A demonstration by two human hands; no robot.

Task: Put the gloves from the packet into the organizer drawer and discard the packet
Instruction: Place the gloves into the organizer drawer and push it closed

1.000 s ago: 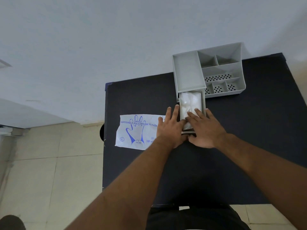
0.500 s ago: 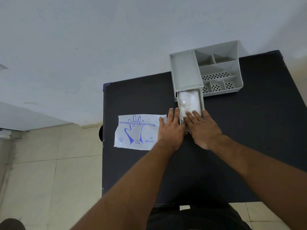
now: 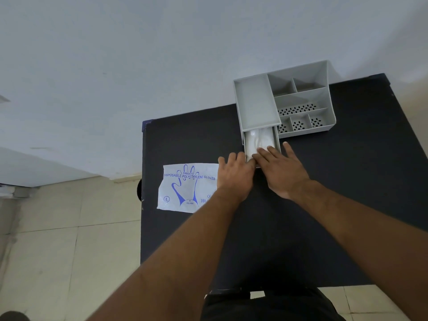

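One grey plastic compartment organizer point(image 3: 301, 98) on black tabletop point(image 3: 347, 205), its one drawer point(image 3: 276, 140) partly out, holding clear folded gloves point(image 3: 257, 141). One flat white blue-printed packet point(image 3: 185, 188) just left. Left hand point(image 3: 235, 176) flat, fingers together, beside drawer front; right hand point(image 3: 281, 172) spread, fingertips on gloves.

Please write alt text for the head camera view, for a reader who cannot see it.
Both hands, left and right, press on the front of a partly open drawer of a grey organizer, with clear gloves inside. The flat printed packet lies on the black table, left of the hands.
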